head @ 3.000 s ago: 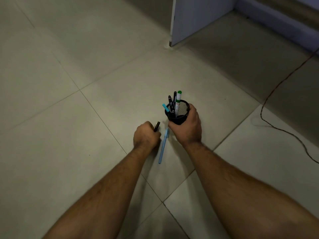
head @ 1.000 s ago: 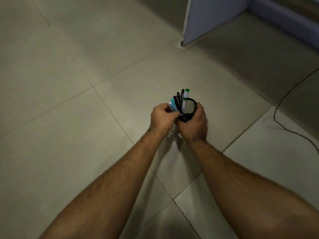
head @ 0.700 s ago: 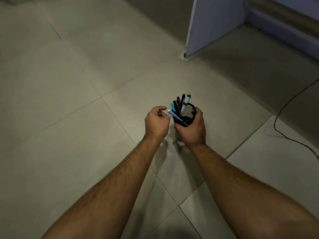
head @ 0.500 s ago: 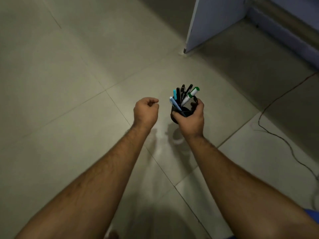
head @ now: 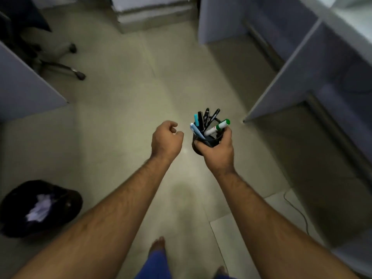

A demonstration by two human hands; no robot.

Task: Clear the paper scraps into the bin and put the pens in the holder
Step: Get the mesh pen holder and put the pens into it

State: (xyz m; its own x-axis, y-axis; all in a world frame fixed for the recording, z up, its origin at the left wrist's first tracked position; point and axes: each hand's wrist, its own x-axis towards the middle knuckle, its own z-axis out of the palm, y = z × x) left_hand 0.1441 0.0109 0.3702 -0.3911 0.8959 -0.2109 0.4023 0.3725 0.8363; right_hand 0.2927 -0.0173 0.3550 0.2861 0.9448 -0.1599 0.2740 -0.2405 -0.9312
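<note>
My right hand grips a black mesh pen holder and holds it in the air, well above the floor. Several pens stick out of it, among them a white marker with a green cap and a light blue pen. My left hand hovers just left of the holder with its fingers loosely curled and nothing in it. A black bin lined with a dark bag stands on the floor at the lower left, with white paper scraps inside.
Grey desk panels rise on the right and another panel on the left. An office chair base sits at the upper left. A thin cable lies on the tiles at the right. My bare feet show below.
The last pens went from the floor into the holder. My left hand let go and drew away. The holder rose off the floor as I stood up, bringing the bin and desks into view.
</note>
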